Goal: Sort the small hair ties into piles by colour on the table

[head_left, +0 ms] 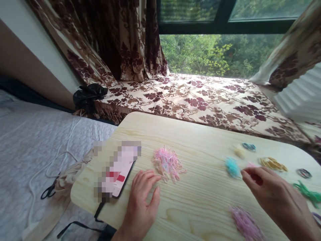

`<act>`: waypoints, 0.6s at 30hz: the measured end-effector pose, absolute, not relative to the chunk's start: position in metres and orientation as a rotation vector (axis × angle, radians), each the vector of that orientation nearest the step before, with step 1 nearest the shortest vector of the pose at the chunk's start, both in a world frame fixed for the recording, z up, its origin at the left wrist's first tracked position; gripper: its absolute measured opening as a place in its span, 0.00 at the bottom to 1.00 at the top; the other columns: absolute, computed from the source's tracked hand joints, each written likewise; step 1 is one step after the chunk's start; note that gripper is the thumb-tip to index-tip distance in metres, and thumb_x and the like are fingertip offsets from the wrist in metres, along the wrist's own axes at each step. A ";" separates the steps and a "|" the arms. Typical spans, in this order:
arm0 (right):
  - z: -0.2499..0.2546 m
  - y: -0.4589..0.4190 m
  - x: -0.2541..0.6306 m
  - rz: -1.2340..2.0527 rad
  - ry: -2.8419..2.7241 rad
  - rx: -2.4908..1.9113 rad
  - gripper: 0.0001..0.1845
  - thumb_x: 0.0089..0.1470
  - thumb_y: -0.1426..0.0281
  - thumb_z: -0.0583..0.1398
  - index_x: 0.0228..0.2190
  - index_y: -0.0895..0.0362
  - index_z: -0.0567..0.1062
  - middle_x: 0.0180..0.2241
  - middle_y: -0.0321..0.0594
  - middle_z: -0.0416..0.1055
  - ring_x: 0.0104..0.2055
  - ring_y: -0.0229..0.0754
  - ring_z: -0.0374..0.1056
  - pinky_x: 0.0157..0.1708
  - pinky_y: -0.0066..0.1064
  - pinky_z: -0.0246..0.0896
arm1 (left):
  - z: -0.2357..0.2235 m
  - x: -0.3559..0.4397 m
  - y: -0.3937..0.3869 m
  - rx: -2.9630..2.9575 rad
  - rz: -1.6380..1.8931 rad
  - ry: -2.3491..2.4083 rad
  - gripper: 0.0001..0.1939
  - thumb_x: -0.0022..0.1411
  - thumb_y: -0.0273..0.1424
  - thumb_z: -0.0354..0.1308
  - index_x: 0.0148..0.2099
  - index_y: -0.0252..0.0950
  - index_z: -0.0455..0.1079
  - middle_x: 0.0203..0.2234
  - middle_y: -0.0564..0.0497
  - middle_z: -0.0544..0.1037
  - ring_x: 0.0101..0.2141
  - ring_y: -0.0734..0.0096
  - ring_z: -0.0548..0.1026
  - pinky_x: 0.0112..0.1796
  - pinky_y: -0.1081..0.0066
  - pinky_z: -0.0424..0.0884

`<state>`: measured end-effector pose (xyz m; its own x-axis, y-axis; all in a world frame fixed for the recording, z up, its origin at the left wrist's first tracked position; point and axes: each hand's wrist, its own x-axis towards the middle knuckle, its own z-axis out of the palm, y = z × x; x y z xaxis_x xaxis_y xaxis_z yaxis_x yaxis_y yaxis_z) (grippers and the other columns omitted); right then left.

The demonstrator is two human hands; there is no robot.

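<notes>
A loose pile of pink elastic bands (pixel 167 163), with some pale and bluish ones mixed in, lies on the pale wooden table (pixel 198 201). My left hand (pixel 143 195) rests just in front of it, fingers stretched out, the fingertips close to the pile's near edge. Over the table's right side, my right hand (pixel 273 189) has its thumb and fingers pinched together; what they hold, if anything, I cannot make out. A bit of pink (pixel 250 165) shows just beyond those fingertips. Nearby lie a turquoise bunch (pixel 232 167), a mustard bunch (pixel 273 164) and a purple-pink bunch (pixel 247 222) of bands.
A phone (pixel 122 167), partly pixelated, lies at the table's left with a black strap (pixel 99 211). Farther right are green bands (pixel 307 193), a dark ring-shaped bunch (pixel 304 173), blue-grey bands (pixel 249 146) and a cream bunch (pixel 239 150). A floral-covered window ledge (pixel 190 97) borders the table; a bed (pixel 57 134) stands left.
</notes>
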<state>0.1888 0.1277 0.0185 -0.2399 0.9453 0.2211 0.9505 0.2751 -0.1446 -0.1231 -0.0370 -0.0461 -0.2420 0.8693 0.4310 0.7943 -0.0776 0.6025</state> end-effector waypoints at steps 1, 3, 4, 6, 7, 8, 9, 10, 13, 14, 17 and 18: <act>0.019 0.130 0.185 -0.013 -2.276 -1.769 0.23 0.56 0.51 0.50 0.25 0.51 0.75 0.29 0.42 0.75 0.25 0.42 0.70 0.23 0.34 0.59 | -0.047 -0.123 -0.037 1.882 1.231 2.076 0.15 0.66 0.24 0.53 0.52 0.42 0.71 0.46 0.49 0.81 0.52 0.61 0.76 0.58 0.55 0.69; 0.020 0.134 0.178 0.024 -2.280 -1.809 0.21 0.55 0.53 0.51 0.24 0.51 0.76 0.28 0.42 0.75 0.24 0.42 0.70 0.22 0.33 0.58 | -0.048 -0.123 -0.036 1.895 1.240 2.086 0.14 0.65 0.24 0.54 0.51 0.42 0.71 0.47 0.49 0.81 0.52 0.61 0.77 0.58 0.55 0.69; 0.021 0.135 0.176 0.031 -2.283 -1.821 0.20 0.54 0.54 0.51 0.24 0.51 0.76 0.28 0.41 0.75 0.24 0.43 0.70 0.21 0.33 0.57 | -0.048 -0.123 -0.036 1.895 1.245 2.089 0.14 0.65 0.24 0.54 0.51 0.42 0.71 0.46 0.49 0.81 0.52 0.61 0.77 0.58 0.55 0.69; 0.025 0.136 0.175 0.042 -2.291 -1.832 0.19 0.53 0.55 0.52 0.24 0.51 0.77 0.29 0.41 0.76 0.24 0.44 0.71 0.20 0.33 0.58 | -0.049 -0.123 -0.036 1.891 1.251 2.088 0.13 0.65 0.24 0.54 0.50 0.42 0.72 0.46 0.49 0.81 0.51 0.61 0.77 0.57 0.55 0.70; 0.027 0.136 0.177 0.041 -2.289 -1.838 0.19 0.52 0.55 0.52 0.25 0.50 0.78 0.29 0.41 0.76 0.24 0.44 0.72 0.20 0.33 0.59 | -0.050 -0.124 -0.037 1.890 1.252 2.085 0.13 0.65 0.25 0.54 0.50 0.42 0.71 0.46 0.49 0.81 0.51 0.61 0.77 0.57 0.55 0.70; 0.029 0.135 0.180 0.030 -2.281 -1.844 0.19 0.52 0.54 0.52 0.25 0.50 0.78 0.30 0.42 0.76 0.24 0.44 0.72 0.21 0.34 0.60 | -0.050 -0.124 -0.037 1.890 1.253 2.082 0.13 0.65 0.25 0.54 0.50 0.42 0.71 0.46 0.49 0.81 0.51 0.61 0.77 0.57 0.55 0.70; 0.031 0.133 0.183 0.021 -2.278 -1.835 0.20 0.53 0.53 0.52 0.27 0.50 0.79 0.31 0.42 0.77 0.25 0.45 0.73 0.21 0.34 0.62 | -0.050 -0.124 -0.037 1.891 1.254 2.079 0.14 0.65 0.24 0.54 0.50 0.42 0.71 0.46 0.49 0.81 0.51 0.61 0.77 0.57 0.55 0.70; 0.032 0.130 0.187 0.015 -2.283 -1.810 0.21 0.53 0.52 0.53 0.28 0.50 0.79 0.32 0.43 0.77 0.26 0.45 0.74 0.22 0.34 0.63 | -0.050 -0.124 -0.037 1.892 1.256 2.076 0.14 0.65 0.24 0.54 0.50 0.42 0.71 0.46 0.49 0.81 0.51 0.61 0.77 0.57 0.55 0.70; 0.029 0.115 0.195 0.029 -2.342 -1.654 0.22 0.56 0.48 0.54 0.31 0.49 0.79 0.34 0.43 0.79 0.28 0.45 0.75 0.21 0.32 0.65 | -0.048 -0.123 -0.037 1.880 1.258 2.070 0.15 0.64 0.24 0.53 0.51 0.42 0.71 0.46 0.49 0.81 0.51 0.60 0.77 0.57 0.55 0.69; 0.026 0.109 0.194 0.037 -2.358 -1.591 0.22 0.56 0.47 0.54 0.31 0.49 0.78 0.34 0.42 0.79 0.28 0.44 0.75 0.21 0.31 0.66 | -0.047 -0.123 -0.036 1.873 1.256 2.066 0.15 0.64 0.23 0.53 0.51 0.42 0.71 0.46 0.49 0.81 0.51 0.60 0.77 0.57 0.55 0.69; 0.012 0.089 0.175 0.122 -2.386 -1.421 0.22 0.58 0.47 0.54 0.32 0.49 0.77 0.31 0.40 0.77 0.25 0.40 0.73 0.20 0.28 0.66 | -0.042 -0.121 -0.036 1.849 1.251 2.048 0.17 0.63 0.22 0.53 0.52 0.42 0.69 0.46 0.49 0.80 0.51 0.60 0.77 0.57 0.53 0.69; 0.008 0.083 0.164 0.187 -2.402 -1.359 0.21 0.59 0.48 0.54 0.32 0.49 0.77 0.30 0.39 0.77 0.24 0.39 0.73 0.20 0.27 0.66 | -0.040 -0.121 -0.036 1.845 1.252 2.038 0.17 0.63 0.22 0.52 0.52 0.42 0.69 0.46 0.48 0.80 0.51 0.60 0.77 0.57 0.52 0.68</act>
<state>0.1643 0.0829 0.0081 -0.4646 0.8482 0.2544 0.7985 0.5255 -0.2938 -0.1206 -0.0361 -0.0398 -0.2496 0.8709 0.4233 0.7711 -0.0857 0.6309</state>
